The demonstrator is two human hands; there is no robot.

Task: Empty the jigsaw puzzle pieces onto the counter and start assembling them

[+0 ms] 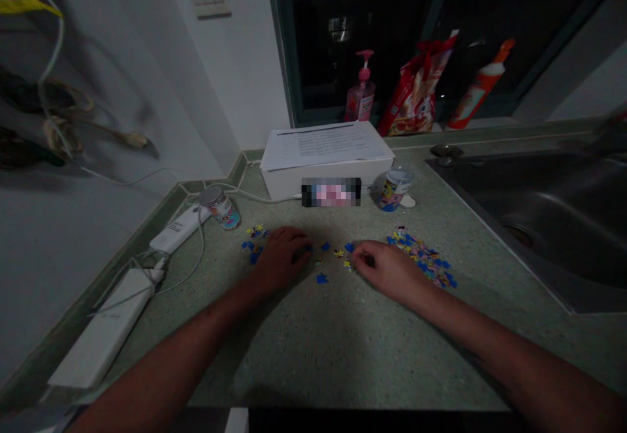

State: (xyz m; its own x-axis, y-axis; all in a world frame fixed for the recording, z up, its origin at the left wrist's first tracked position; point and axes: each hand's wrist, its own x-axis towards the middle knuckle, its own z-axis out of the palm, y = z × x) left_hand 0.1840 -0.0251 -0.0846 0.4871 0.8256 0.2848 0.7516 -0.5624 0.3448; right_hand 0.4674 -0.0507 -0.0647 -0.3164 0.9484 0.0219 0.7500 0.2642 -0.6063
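Observation:
Small jigsaw puzzle pieces, mostly blue, yellow and pink, lie scattered on a speckled green countertop (pixel 343 335). My left hand (pixel 283 256) rests palm down with curled fingers over a few pieces beside a small blue cluster (pixel 253 242). My right hand (pixel 386 268) is closed in a pinch at a piece near the middle pieces (pixel 345 256). A loose blue piece (pixel 322 279) lies between the hands. A bigger pile of pieces (pixel 425 260) sits just right of my right hand.
A white box (pixel 326 159) with paper on top stands behind the pieces. Two small printed cans (pixel 222 208) (pixel 394 189) flank it. Power strips (pixel 105 328) and cables line the left edge. A steel sink (pixel 543 217) is at right. Bottles and a red bag (pixel 415 90) stand on the window sill.

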